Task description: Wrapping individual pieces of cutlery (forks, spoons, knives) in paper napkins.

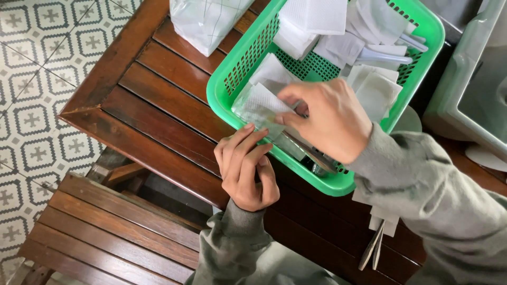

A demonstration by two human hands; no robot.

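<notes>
Here both hands, left hand (pixel 245 169) and right hand (pixel 325 119), pinch napkin-wrapped cutlery (pixel 261 108); contents hidden

A dark slatted wooden table (pixel 158 100) carries a green plastic basket (pixel 243 63) and a clear plastic bag (pixel 203 21).

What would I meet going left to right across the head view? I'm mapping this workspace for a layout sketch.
Patterned floor tiles → wooden bench → left hand → right hand, both on a white wrapped packet → green basket → pale tub.
</notes>
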